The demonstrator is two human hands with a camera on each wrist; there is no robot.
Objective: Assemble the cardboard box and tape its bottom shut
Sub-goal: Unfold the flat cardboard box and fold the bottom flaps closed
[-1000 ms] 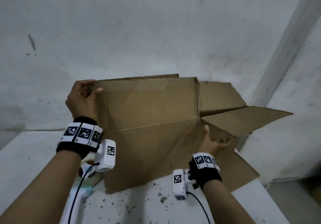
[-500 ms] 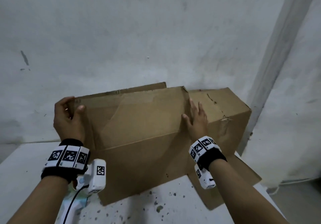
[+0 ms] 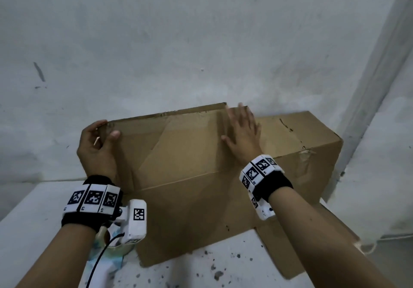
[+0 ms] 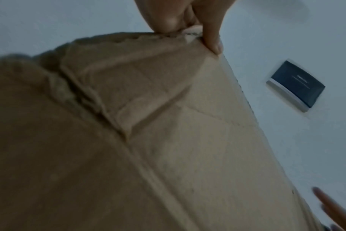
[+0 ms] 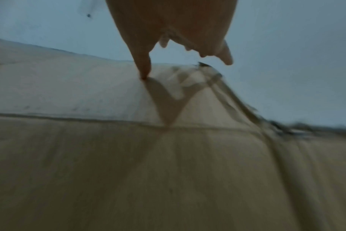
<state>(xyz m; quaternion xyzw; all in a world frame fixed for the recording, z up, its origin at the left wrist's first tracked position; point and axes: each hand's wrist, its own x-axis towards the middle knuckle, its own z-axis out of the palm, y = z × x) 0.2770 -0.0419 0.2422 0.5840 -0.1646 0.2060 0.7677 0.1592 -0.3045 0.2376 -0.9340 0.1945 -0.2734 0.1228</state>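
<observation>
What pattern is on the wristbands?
Black-and-white square marker codes on white tiles of the wristbands, clearest in the head view.

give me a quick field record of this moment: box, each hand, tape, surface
box: cardboard box on its side, flaps folded in, no tape on it visible
left hand: left hand pinches the box's upper left edge
right hand: right hand flat on the box, fingers straight
tape: tape roll beneath the left wrist, untouched
surface: white speckled table

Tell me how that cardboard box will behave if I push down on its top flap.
The cardboard box is creased and torn near its right corner, so the flap probably flexes rather than stays stiff. Likely light: the left hand steadies it by a pinched corner, so it may slide.
</observation>
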